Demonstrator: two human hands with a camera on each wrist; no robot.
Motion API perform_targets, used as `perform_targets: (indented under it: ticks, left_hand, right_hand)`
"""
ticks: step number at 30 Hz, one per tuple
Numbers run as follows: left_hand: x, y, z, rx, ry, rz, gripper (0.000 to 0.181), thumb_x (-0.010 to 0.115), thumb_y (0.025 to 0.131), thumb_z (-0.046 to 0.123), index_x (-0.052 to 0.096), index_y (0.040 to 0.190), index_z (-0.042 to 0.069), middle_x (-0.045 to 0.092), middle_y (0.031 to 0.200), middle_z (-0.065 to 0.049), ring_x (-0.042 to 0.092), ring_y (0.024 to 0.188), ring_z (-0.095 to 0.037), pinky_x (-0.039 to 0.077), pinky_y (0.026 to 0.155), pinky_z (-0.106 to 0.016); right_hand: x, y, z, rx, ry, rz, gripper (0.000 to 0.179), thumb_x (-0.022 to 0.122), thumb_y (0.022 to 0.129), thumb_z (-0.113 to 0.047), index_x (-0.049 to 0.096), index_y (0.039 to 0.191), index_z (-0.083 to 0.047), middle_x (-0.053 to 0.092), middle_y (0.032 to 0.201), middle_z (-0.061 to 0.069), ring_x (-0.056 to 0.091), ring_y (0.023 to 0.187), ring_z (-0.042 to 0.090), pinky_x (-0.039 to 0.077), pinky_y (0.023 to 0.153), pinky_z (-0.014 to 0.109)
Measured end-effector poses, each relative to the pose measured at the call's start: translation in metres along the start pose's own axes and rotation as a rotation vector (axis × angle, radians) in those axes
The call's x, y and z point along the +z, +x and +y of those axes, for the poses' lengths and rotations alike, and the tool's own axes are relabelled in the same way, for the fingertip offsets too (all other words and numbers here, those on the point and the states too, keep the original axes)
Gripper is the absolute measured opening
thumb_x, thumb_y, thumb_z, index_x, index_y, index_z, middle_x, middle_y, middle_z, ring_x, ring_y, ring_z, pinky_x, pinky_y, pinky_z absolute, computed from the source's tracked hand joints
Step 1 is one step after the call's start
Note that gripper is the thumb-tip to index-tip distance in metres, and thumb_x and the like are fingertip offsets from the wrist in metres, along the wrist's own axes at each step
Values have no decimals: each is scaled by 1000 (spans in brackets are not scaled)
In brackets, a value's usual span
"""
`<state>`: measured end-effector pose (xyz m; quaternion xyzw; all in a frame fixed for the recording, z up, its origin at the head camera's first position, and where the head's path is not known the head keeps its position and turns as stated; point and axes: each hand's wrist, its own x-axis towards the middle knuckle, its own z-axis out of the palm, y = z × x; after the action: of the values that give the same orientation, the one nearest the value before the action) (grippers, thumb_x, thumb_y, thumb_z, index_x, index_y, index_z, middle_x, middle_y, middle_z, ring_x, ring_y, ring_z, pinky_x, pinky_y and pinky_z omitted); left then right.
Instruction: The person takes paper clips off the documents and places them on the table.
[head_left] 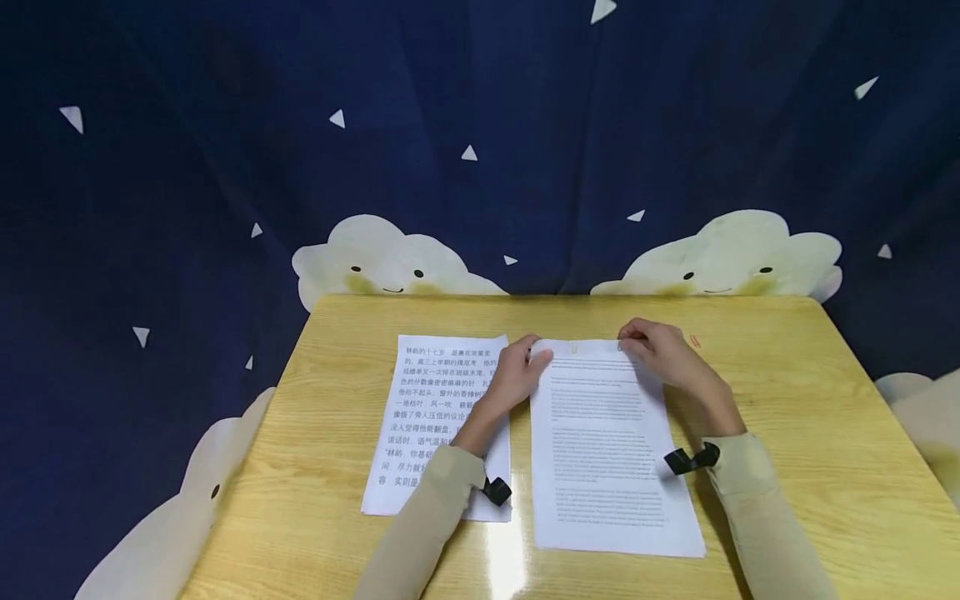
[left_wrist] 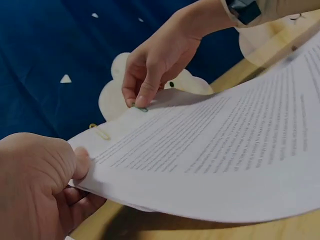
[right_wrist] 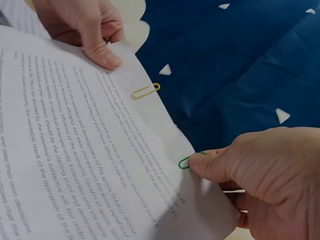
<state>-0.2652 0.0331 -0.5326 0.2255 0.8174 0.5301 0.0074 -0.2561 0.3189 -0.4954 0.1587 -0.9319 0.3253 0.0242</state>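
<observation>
Holding pages (head_left: 607, 450), glossy wooden table (head_left: 832, 425), navy cloud-print curtain (head_left: 540, 100)

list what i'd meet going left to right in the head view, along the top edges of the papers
sheet with large characters, left hand, yellow paper clip, right hand, red paper clip

Printed ppr stack (head_left: 611, 450), yellow clip (right_wrist: 145, 92) on top edge, green clip (right_wrist: 184, 163) nr R corner
</observation>
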Motion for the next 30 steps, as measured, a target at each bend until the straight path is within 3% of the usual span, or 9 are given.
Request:
perform_targets:
  ticks: [3, 5, 8, 11, 15, 20, 25, 30]
  left_hand:
    - [-4, 0, 4, 36, -30, -15, 22, 63, 106, 17, 65, 89, 3, 47, 65, 0, 40, 59, -9, 40, 66, -23]
    - [-6, 1, 7, 43, -38, -9, 34, 63, 106, 17, 54, 75, 6, 34, 61, 2, 30, 56, -9, 35, 62, -23]
    - [-10, 0, 12, 25, -62, 22, 44, 63, 106, 14, 40, 68, 10, 26, 59, 3, 25, 55, -9, 31, 59, -23]
    - [-14, -2, 15, -17, -103, 50, 45, 63, 105, 12, 41, 67, 10, 27, 57, 4, 27, 53, -9, 30, 56, -24]
    - [-17, -1, 18, -55, -139, 57, 36, 62, 106, 14, 54, 72, 7, 32, 57, 3, 30, 52, -9, 31, 54, -24]
    - [-19, -1, 19, -69, -173, 59, 32, 62, 106, 15, 61, 77, 2, 36, 58, 2, 33, 52, -9, 31, 52, -23]
    - [-20, 0, 19, -61, -194, 44, 31, 63, 106, 14, 62, 77, 2, 41, 57, 2, 38, 51, -9, 34, 52, -23]
    - [-24, 1, 19, -7, -163, 32, 41, 64, 105, 14, 48, 69, 6, 35, 58, 1, 31, 51, -11, 31, 52, -24]
  right_hand:
    - [-7, -5, -8, -26, 32, 53, 8, 64, 104, -6, 70, 106, -1, 73, 98, 12, 67, 89, 24, 51, 76, 25]
    - [-10, -8, -13, -43, 42, 93, 8, 65, 103, -6, 71, 106, -1, 74, 98, 12, 69, 90, 25, 50, 76, 19]
    - [-12, -10, -20, -71, 61, 143, 7, 68, 102, -7, 72, 105, -2, 75, 97, 10, 69, 89, 24, 47, 76, 12]
    - [-13, -11, -26, -117, 85, 193, 6, 71, 100, -7, 73, 102, -2, 75, 94, 9, 68, 85, 22, 45, 75, 10]
    - [-17, -9, -31, -158, 87, 242, 4, 71, 100, -5, 73, 100, -3, 75, 91, 7, 64, 80, 20, 44, 74, 12]
    - [-20, -9, -38, -151, 67, 219, 8, 67, 103, -7, 73, 101, -3, 74, 94, 8, 63, 83, 21, 43, 76, 15]
    - [-24, -13, -43, -117, 70, 191, 10, 64, 105, -10, 72, 103, -4, 73, 96, 8, 63, 88, 22, 43, 79, 14]
    - [-28, -15, -44, -102, 78, 204, 9, 65, 104, -10, 73, 101, -6, 73, 95, 5, 64, 87, 19, 43, 79, 13]
